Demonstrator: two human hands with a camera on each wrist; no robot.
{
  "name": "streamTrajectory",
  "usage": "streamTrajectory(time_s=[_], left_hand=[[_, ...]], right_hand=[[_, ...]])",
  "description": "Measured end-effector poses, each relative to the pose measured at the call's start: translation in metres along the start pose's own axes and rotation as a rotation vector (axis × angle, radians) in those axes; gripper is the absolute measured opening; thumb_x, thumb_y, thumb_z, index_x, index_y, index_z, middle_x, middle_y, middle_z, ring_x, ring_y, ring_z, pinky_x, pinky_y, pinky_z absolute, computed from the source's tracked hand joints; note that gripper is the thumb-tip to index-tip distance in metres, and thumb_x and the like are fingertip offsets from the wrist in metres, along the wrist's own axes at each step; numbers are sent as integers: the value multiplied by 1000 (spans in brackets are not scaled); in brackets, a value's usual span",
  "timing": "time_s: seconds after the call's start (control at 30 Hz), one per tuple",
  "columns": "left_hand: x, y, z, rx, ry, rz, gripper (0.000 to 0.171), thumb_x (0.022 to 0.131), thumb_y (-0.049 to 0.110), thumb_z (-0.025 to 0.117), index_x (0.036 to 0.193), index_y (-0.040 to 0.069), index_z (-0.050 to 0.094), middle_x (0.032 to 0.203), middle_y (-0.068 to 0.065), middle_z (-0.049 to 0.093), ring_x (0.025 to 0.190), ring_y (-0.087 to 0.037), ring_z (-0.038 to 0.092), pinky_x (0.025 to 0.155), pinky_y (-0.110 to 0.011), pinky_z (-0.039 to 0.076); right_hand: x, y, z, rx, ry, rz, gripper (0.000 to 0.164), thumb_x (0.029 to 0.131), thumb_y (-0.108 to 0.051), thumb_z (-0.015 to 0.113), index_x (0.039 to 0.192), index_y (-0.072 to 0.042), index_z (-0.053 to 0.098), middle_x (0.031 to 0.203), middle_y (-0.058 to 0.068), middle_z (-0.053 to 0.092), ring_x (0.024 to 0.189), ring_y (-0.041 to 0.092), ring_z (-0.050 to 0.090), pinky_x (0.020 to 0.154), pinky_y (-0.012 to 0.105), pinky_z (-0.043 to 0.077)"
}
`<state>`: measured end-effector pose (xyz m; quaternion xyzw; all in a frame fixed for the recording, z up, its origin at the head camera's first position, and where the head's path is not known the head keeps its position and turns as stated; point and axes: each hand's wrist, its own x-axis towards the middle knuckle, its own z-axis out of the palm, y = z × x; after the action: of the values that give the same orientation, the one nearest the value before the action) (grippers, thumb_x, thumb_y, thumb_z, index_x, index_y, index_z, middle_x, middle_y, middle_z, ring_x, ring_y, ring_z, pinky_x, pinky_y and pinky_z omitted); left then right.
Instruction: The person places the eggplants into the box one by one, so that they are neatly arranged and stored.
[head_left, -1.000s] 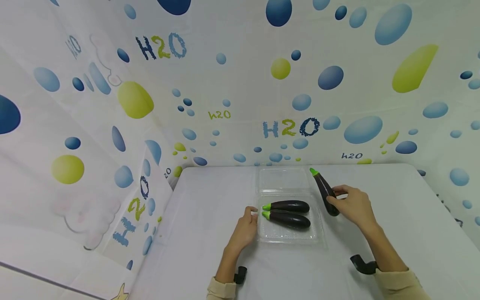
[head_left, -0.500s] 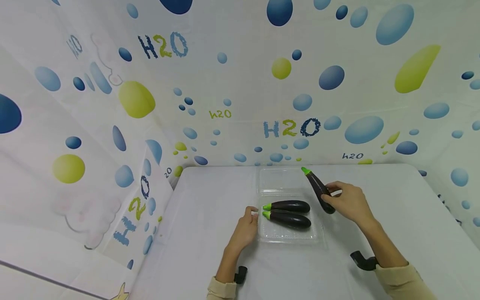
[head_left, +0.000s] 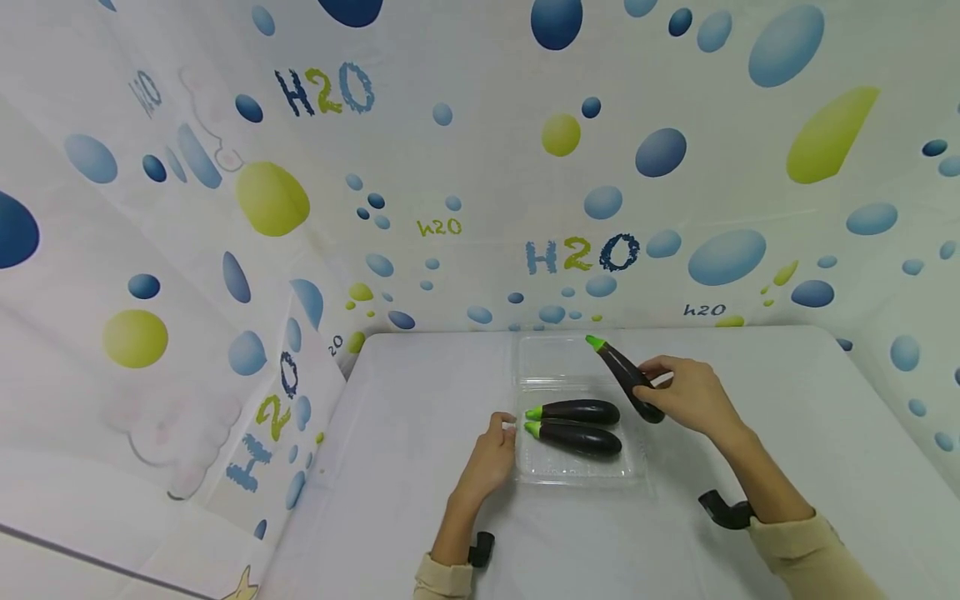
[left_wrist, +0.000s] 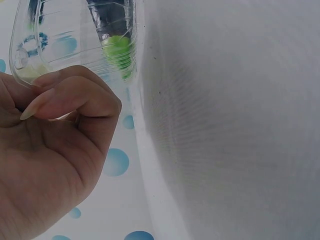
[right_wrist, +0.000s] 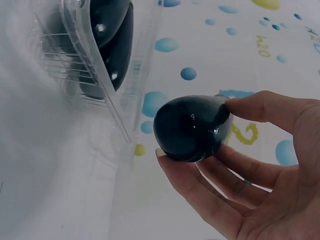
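Observation:
My right hand [head_left: 693, 396] pinches a dark eggplant [head_left: 626, 375] with a bright green stem end, held tilted over the right side of a clear plastic container [head_left: 633, 475]. The stem points up and left, towards the back. In the right wrist view, thumb and fingers grip the rounded end of this eggplant [right_wrist: 190, 130]. Two more eggplants lie side by side in the container, a rear one [head_left: 581, 412] and a front one [head_left: 577, 439], stems to the left. My left hand [head_left: 491, 458] holds the container's left edge with bent fingers; the exact grip is partly hidden.
The container's open lid [head_left: 562, 358] lies flat behind its base. A white-covered table [head_left: 405, 417] carries everything, with a curtain [head_left: 480, 167] patterned in blue and green drops behind. Black wrist mounts [head_left: 726, 510] sit below both hands.
My right hand has moved left with the eggplant, from beside the container to over its right side. My left hand and the two eggplants in the container have stayed put.

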<state>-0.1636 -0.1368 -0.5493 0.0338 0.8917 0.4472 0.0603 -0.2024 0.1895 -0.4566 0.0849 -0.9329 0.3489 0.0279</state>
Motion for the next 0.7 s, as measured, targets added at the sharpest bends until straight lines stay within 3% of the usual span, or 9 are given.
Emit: streamTrajectory(time_s=[0.7], left_hand=[[0,-1,0,-8,-1,-12,36,114,21,35,141,1,48,71,-2,50,61,-18,45,55,-33,39]], right_hand=[[7,-13,6,20,-121,-80,36,87,-25,83,116,-5,75,103,11,75,88,24,74,63,34,57]])
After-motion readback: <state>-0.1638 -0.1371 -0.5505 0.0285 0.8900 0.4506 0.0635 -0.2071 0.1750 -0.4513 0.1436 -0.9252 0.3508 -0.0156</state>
